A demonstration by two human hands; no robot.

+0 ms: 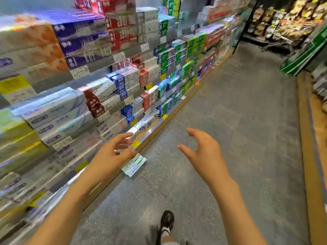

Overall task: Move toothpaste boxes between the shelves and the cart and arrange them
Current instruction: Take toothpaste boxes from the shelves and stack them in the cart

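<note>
Shelves [113, 110] along the left are packed with stacked toothpaste boxes in white, blue, red, purple and green. A pale green-and-white toothpaste box pack [134, 165] lies on the floor beside the bottom shelf edge. My left hand [113, 152] hovers just above and left of that pack, fingers spread, holding nothing. My right hand [203, 152] is out over the aisle floor to the right of the pack, fingers loosely curved and spread, empty. No cart is in view.
The grey aisle floor [230, 121] runs ahead to the right. Another shelf unit with a yellow base [307, 138] lines the right side. A green-edged display [300, 55] stands at the far right. My shoe [167, 221] is at the bottom.
</note>
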